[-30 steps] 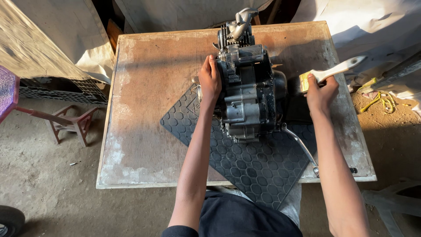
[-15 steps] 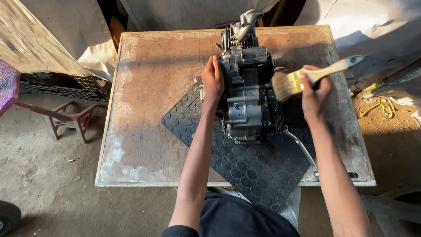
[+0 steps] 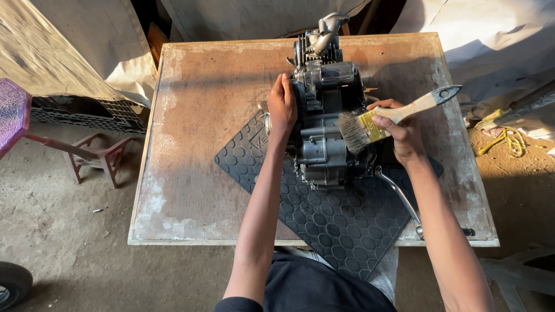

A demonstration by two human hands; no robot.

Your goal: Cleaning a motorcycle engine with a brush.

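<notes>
A grey motorcycle engine (image 3: 324,110) stands on a black hex-patterned rubber mat (image 3: 347,225) on a worn wooden table (image 3: 202,144). My left hand (image 3: 282,107) presses against the engine's left side. My right hand (image 3: 399,130) grips a paintbrush (image 3: 393,118) with a pale wooden handle. Its dark bristles rest on the engine's right casing. A metal kick lever (image 3: 402,199) sticks out from the engine toward the table's front right.
A small wooden stool (image 3: 92,156) and a purple-topped stand (image 3: 11,110) are on the dirt floor to the left. Pale tarps (image 3: 69,52) hang at the back. Yellow rope (image 3: 503,138) lies on the right. A tyre (image 3: 11,283) shows bottom left.
My right hand has swung the paintbrush leftward, from off the engine's right side until the bristles rest on the casing. My left hand stayed on the engine.
</notes>
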